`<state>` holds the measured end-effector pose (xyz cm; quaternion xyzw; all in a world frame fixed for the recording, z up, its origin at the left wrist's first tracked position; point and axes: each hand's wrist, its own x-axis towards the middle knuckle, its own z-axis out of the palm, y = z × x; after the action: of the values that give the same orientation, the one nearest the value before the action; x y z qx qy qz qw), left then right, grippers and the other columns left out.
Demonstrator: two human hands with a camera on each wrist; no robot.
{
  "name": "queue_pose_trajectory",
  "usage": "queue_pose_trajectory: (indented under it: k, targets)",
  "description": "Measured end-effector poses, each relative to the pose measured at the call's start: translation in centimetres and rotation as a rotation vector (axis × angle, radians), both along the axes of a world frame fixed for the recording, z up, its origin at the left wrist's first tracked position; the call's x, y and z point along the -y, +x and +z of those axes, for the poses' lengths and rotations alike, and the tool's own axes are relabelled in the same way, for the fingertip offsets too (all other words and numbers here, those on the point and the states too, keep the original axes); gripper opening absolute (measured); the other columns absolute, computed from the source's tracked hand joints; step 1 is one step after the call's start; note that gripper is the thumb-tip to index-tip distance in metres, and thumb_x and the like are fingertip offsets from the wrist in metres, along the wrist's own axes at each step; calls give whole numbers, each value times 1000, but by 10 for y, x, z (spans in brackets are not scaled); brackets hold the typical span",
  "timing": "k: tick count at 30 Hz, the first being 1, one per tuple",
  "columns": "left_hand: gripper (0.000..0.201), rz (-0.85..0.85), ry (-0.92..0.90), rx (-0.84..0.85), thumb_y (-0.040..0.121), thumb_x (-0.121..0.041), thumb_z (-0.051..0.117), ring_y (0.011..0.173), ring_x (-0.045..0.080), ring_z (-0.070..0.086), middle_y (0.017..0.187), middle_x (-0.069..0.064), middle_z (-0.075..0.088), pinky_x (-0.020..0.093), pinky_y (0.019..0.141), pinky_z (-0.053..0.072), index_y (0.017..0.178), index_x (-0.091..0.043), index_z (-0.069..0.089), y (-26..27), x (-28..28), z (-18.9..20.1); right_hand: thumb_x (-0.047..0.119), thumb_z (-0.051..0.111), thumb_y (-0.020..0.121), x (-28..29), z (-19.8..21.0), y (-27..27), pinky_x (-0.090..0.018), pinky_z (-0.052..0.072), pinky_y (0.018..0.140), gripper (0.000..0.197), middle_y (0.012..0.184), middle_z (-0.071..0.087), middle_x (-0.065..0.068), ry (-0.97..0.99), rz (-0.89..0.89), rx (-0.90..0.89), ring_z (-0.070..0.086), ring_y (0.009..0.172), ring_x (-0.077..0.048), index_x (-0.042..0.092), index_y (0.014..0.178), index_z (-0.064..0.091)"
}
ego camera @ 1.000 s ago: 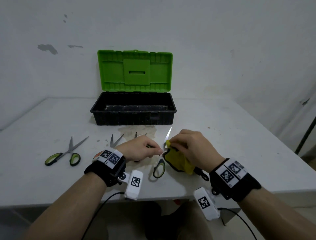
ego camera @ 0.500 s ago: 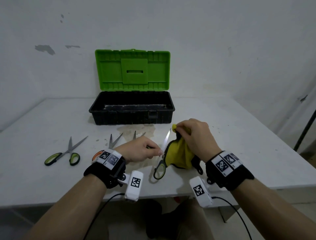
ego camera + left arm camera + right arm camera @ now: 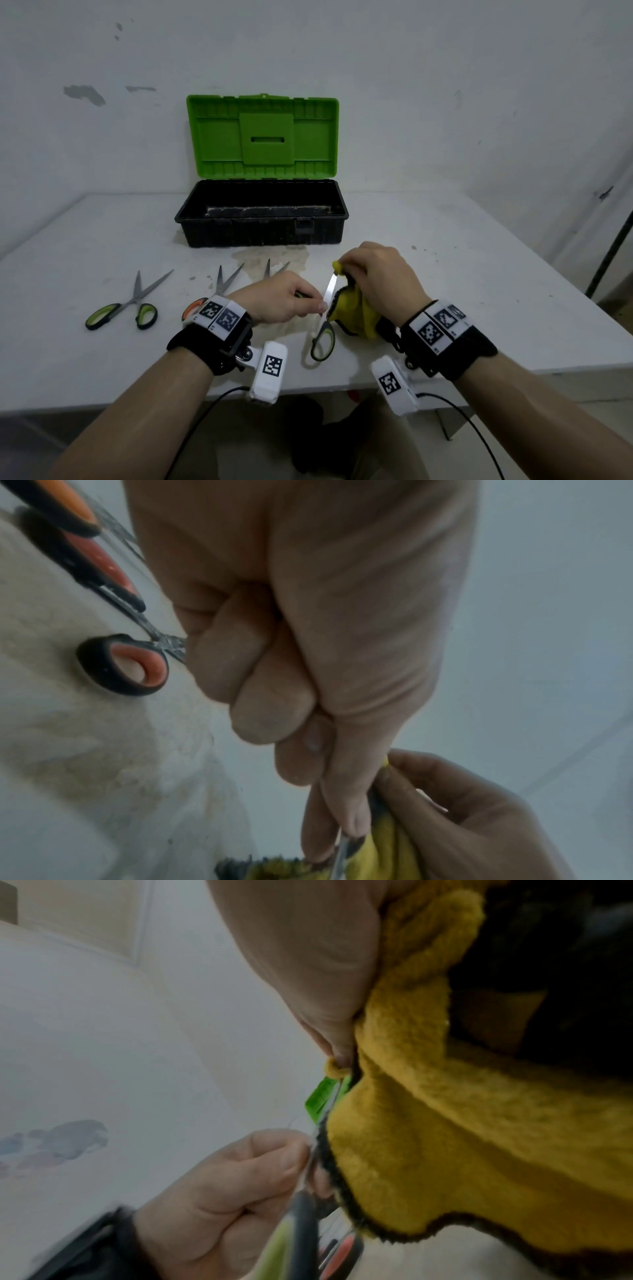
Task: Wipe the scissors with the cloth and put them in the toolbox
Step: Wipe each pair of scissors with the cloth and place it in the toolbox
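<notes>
Both hands meet at lower centre of the head view, just above the near table edge. Left hand (image 3: 277,301), fingers curled, pinches the held scissors (image 3: 327,310) near the pivot between thumb and forefinger; the left wrist view shows the same pinch on the thin metal. Right hand (image 3: 380,281) is curled round the yellow cloth (image 3: 356,317), with a fold of it pinched over the blade close to the tip.

Long axis of the held scissors: nearly upright in the frame, tip toward the top and leaning slightly right, green-and-black handle loop (image 3: 322,342) pointing down toward the onlooker's side of the table. The cloth hangs to the right of the blade, touching it.

Toolbox (image 3: 260,219), black with its green lid (image 3: 262,137) raised, stands at centre frame, directly above the hands and well apart from them; the blade tip points roughly at its front wall. Judged from this, the wiping step is in hand, and the placing move would run straight up the frame, with the left hand carrying.

Outward, at left: orange-handled scissors (image 3: 205,298) partly hidden behind the left wrist, another blade pair (image 3: 275,269) above that hand, and green-handled scissors (image 3: 128,305) farthest left, all lying on the white table (image 3: 479,274).
</notes>
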<state>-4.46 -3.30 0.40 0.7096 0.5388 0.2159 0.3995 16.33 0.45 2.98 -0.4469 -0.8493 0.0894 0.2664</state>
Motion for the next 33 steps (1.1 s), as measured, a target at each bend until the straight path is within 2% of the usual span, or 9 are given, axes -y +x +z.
queue_pose_trajectory:
  k: [3,5,9,12,14,21,25,27,33]
  targets:
    - [19,48,-17,28,94,-29,67,46,1,43,62,-4,54,15,46,34,92,-15,78,2,2,-2,31,56,96,-12,3,4,-41,52,76,17,91,62,3,-16,-114,-94,60,86,-21,27,96,72]
    - [21,114,-55,89,95,-31,65,46,8,39,64,0,52,22,44,29,91,-14,77,-3,2,-4,29,58,95,-12,13,14,-36,51,78,15,91,63,2,2,-139,-152,59,87,-19,25,97,73]
    - [24,257,-78,192,97,-29,61,44,11,32,61,-2,50,24,44,24,94,-9,74,-13,-2,-6,30,62,94,9,31,33,-25,49,66,12,83,62,8,-9,-81,-170,57,69,-8,27,89,72]
    - [24,263,-73,206,99,-28,59,42,10,31,62,-3,51,23,42,23,94,-10,73,-8,-4,-4,35,62,94,25,24,21,-39,53,70,15,85,63,6,-16,6,-75,60,75,-16,27,92,74]
    - [25,237,-72,195,99,-30,57,41,10,31,61,-3,51,21,41,22,91,-12,73,0,-4,-1,33,59,95,29,14,6,-42,52,72,17,91,62,4,-14,45,-5,60,82,-20,27,98,75]
    - [26,172,-67,258,101,-23,55,41,9,31,61,1,48,18,36,22,84,-13,71,10,4,4,34,53,97,30,-6,-13,-39,53,64,22,92,57,3,22,77,131,60,78,-21,23,100,72]
    - [24,213,-70,249,101,-19,55,39,7,33,57,-4,50,18,36,24,95,-2,70,7,5,2,36,52,98,35,-6,-7,-36,52,63,24,94,58,5,23,151,208,60,79,-19,27,106,72]
    - [23,222,-72,212,101,-19,55,41,8,34,57,-6,52,19,38,24,96,-3,70,6,6,2,34,53,98,36,-4,-4,-32,48,60,22,93,58,6,7,216,277,60,80,-18,29,106,72]
    - [26,198,-27,167,100,-24,56,44,10,34,60,-4,51,19,39,26,93,-5,73,13,6,7,33,54,98,33,-1,-3,-28,42,57,21,92,59,5,69,192,236,60,77,-19,27,106,72]
